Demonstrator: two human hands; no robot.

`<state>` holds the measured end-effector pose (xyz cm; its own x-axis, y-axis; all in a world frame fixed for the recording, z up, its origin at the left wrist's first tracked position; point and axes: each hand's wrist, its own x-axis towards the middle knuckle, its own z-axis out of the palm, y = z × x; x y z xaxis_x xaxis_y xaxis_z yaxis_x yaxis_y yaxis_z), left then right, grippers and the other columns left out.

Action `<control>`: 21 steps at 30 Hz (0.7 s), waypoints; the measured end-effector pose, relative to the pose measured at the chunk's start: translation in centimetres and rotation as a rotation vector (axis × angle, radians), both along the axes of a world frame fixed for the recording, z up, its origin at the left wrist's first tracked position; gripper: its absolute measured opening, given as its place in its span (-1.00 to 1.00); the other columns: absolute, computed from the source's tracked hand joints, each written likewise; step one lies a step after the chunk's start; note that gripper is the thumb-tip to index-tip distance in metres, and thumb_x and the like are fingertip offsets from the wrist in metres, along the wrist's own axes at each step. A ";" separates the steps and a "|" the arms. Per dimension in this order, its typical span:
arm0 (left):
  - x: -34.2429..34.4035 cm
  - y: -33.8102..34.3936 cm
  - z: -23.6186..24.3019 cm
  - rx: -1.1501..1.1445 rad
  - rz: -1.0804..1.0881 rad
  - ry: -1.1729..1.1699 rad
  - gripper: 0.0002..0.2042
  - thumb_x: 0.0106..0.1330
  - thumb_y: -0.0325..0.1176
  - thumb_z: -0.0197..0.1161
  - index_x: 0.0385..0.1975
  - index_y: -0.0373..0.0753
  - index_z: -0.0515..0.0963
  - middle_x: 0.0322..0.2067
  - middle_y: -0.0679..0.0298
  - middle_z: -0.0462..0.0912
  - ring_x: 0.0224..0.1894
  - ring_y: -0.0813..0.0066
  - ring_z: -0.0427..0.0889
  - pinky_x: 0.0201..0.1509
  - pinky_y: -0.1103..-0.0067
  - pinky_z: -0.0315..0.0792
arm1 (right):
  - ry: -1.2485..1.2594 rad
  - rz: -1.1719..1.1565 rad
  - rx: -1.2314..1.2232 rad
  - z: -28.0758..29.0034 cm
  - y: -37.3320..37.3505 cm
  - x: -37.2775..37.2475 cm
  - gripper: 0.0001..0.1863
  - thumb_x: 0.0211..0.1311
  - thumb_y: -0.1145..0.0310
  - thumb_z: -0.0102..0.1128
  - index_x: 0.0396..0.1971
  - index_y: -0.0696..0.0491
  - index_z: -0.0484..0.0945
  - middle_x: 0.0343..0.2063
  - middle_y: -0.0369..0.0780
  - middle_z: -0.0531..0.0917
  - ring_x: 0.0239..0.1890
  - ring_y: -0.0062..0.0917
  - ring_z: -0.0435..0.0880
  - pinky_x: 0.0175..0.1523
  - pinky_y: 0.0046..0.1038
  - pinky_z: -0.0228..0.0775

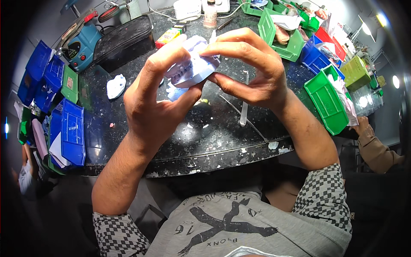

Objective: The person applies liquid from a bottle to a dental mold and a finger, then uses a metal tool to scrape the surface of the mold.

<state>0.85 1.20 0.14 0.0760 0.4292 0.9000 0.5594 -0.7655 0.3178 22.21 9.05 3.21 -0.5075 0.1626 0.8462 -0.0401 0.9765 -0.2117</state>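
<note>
A pale plaster dental cast (pixel 198 73) is raised above the dark bench, with its row of teeth toward the left. My left hand (pixel 155 83) grips its left side, thumb beneath and fingers at the upper edge. The fingers of my right hand (pixel 257 66) rest on the top of the cast, while its thumb meets the lower right edge. Fingers cover part of the cast. Another white plaster piece (pixel 116 86) lies on the bench left of my left hand. Below my right hand lie a flat spatula (pixel 244 112) and a thin metal instrument (pixel 253 127).
Blue bins (pixel 72 132) line the left side; green bins (pixel 327 100) and a blue bin (pixel 314 55) stand at right. A black box (pixel 124 40), a small red-yellow carton (pixel 169 36) and a bottle (pixel 210 16) sit behind. Another person's arm (pixel 376 147) shows at far right.
</note>
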 end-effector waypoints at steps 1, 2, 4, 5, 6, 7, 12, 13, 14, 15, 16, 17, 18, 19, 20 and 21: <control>-0.1 -0.1 -0.1 -0.021 -0.012 -0.012 -0.42 -0.01 -0.59 0.56 0.11 -0.28 0.58 -0.01 0.08 0.75 0.06 0.22 0.78 0.18 0.42 0.62 | 0.002 -0.003 0.000 0.1 0.0 0.0 -0.50 0.00 0.59 0.53 0.03 0.02 0.75 -0.11 -0.18 0.70 -0.04 -0.36 0.72 0.11 -0.36 0.60; 0.0 -0.1 -0.1 -0.021 -0.015 -0.009 -0.42 -0.01 -0.59 0.56 0.11 -0.28 0.58 -0.01 0.08 0.75 0.06 0.22 0.78 0.18 0.42 0.62 | 0.008 0.002 0.014 0.1 -0.1 0.0 -0.50 -0.01 0.59 0.53 0.02 0.02 0.75 -0.11 -0.18 0.70 -0.03 -0.35 0.72 0.11 -0.35 0.60; 0.1 -0.1 0.0 0.015 0.011 -0.008 -0.43 0.00 -0.58 0.56 0.10 -0.28 0.59 0.01 0.04 0.74 0.12 0.17 0.76 0.22 0.39 0.61 | 0.016 0.005 0.028 0.1 -0.1 -0.1 -0.50 -0.01 0.60 0.53 0.02 0.02 0.74 -0.11 -0.18 0.71 -0.03 -0.34 0.72 0.11 -0.34 0.60; 0.1 -0.1 0.0 0.015 0.008 -0.005 -0.43 0.00 -0.58 0.56 0.10 -0.28 0.59 0.01 0.04 0.74 0.12 0.17 0.76 0.22 0.39 0.61 | 0.021 0.007 0.024 0.1 -0.2 -0.1 -0.50 -0.01 0.60 0.53 0.02 0.01 0.74 -0.11 -0.18 0.71 -0.03 -0.34 0.72 0.11 -0.34 0.60; 0.0 -0.1 0.0 0.015 0.004 -0.004 -0.44 0.00 -0.58 0.56 0.10 -0.28 0.59 0.02 0.03 0.74 0.13 0.15 0.75 0.24 0.38 0.60 | 0.026 0.009 0.020 0.1 -0.2 -0.1 -0.50 -0.01 0.60 0.53 0.02 0.01 0.74 -0.11 -0.17 0.71 -0.02 -0.33 0.72 0.10 -0.33 0.59; 0.0 -0.1 -0.1 0.014 0.001 -0.004 -0.44 0.01 -0.59 0.56 0.10 -0.29 0.60 0.04 0.01 0.74 0.15 0.13 0.74 0.26 0.37 0.59 | 0.028 0.007 0.019 0.1 -0.2 -0.1 -0.50 -0.01 0.60 0.53 0.02 0.01 0.74 -0.11 -0.17 0.71 -0.02 -0.33 0.72 0.10 -0.33 0.59; -0.2 -0.2 -0.1 -0.002 0.002 0.011 -0.44 0.01 -0.59 0.56 0.11 -0.29 0.59 0.05 0.01 0.74 0.16 0.12 0.74 0.27 0.36 0.59 | 0.030 0.011 0.044 0.0 -0.1 -0.1 -0.51 -0.01 0.60 0.53 0.01 0.01 0.74 -0.11 -0.17 0.71 -0.02 -0.32 0.72 0.10 -0.33 0.60; -0.2 -0.2 -0.1 -0.007 0.005 0.010 -0.43 0.01 -0.59 0.56 0.11 -0.29 0.59 0.05 0.01 0.73 0.17 0.12 0.73 0.27 0.36 0.59 | 0.030 0.011 0.044 0.0 0.0 -0.1 -0.51 -0.01 0.60 0.53 0.01 0.01 0.74 -0.11 -0.17 0.71 -0.02 -0.32 0.72 0.10 -0.33 0.60; -0.2 -0.2 -0.1 -0.008 0.006 0.010 -0.43 0.01 -0.59 0.56 0.11 -0.29 0.59 0.05 0.01 0.73 0.17 0.12 0.73 0.27 0.36 0.59 | 0.031 0.013 0.043 0.0 0.0 -0.1 -0.51 -0.01 0.60 0.53 0.01 0.01 0.74 -0.12 -0.17 0.71 -0.02 -0.32 0.72 0.10 -0.33 0.59; -0.2 -0.1 -0.1 -0.006 0.000 0.008 -0.43 0.01 -0.59 0.56 0.11 -0.29 0.59 0.05 0.01 0.73 0.16 0.12 0.73 0.27 0.36 0.59 | 0.032 0.015 0.043 0.0 0.0 -0.2 -0.51 -0.01 0.59 0.54 0.01 0.02 0.74 -0.12 -0.17 0.71 -0.02 -0.32 0.72 0.10 -0.33 0.59; -0.1 -0.1 -0.1 -0.002 -0.005 0.006 -0.43 0.01 -0.59 0.56 0.11 -0.29 0.59 0.06 0.01 0.73 0.16 0.12 0.74 0.26 0.36 0.59 | 0.032 0.015 0.043 0.0 0.0 -0.1 -0.51 -0.01 0.59 0.54 0.01 0.02 0.74 -0.12 -0.17 0.71 -0.02 -0.32 0.72 0.10 -0.33 0.59; -0.2 -0.1 -0.1 -0.002 -0.005 0.006 -0.43 0.01 -0.59 0.56 0.11 -0.29 0.59 0.06 0.01 0.73 0.16 0.12 0.74 0.26 0.36 0.59 | 0.030 0.011 0.042 0.0 0.0 0.0 -0.51 -0.01 0.59 0.54 0.02 0.02 0.74 -0.12 -0.17 0.71 -0.02 -0.32 0.72 0.10 -0.32 0.60; -0.3 -0.2 0.0 -0.017 -0.015 0.049 -0.41 0.05 -0.62 0.54 0.15 -0.32 0.51 0.08 0.06 0.66 0.19 0.19 0.68 0.30 0.33 0.59 | 0.028 0.007 0.040 0.0 -0.1 0.0 -0.51 -0.01 0.59 0.54 0.02 0.02 0.74 -0.12 -0.17 0.71 -0.02 -0.32 0.72 0.10 -0.32 0.60; -0.4 -0.3 0.1 -0.033 -0.022 0.092 -0.38 0.09 -0.65 0.52 0.18 -0.34 0.43 0.11 0.11 0.59 0.22 0.25 0.63 0.35 0.29 0.58 | 0.028 0.009 0.040 0.0 -0.1 0.0 -0.51 -0.01 0.59 0.54 0.02 0.02 0.74 -0.12 -0.17 0.71 -0.02 -0.32 0.72 0.10 -0.32 0.60; -0.4 -0.4 0.1 -0.033 -0.020 0.093 -0.38 0.09 -0.65 0.52 0.18 -0.34 0.43 0.11 0.11 0.59 0.22 0.25 0.63 0.35 0.29 0.58 | 0.033 0.008 0.037 0.0 -0.2 -0.1 -0.50 -0.01 0.58 0.55 0.02 0.02 0.74 -0.11 -0.17 0.72 -0.03 -0.32 0.73 0.10 -0.32 0.60; -0.4 -0.4 0.1 -0.034 -0.021 0.090 -0.38 0.08 -0.65 0.52 0.19 -0.34 0.43 0.12 0.11 0.59 0.22 0.25 0.63 0.34 0.29 0.59 | 0.038 0.007 0.034 0.0 -0.2 -0.1 -0.50 -0.01 0.57 0.56 0.02 0.01 0.74 -0.11 -0.17 0.72 -0.03 -0.32 0.73 0.10 -0.32 0.60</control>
<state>0.41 0.78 0.26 0.1652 0.4565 0.8742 0.5705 -0.7673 0.2929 22.06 8.86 3.22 -0.4760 0.1303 0.8698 -0.0545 0.9827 -0.1770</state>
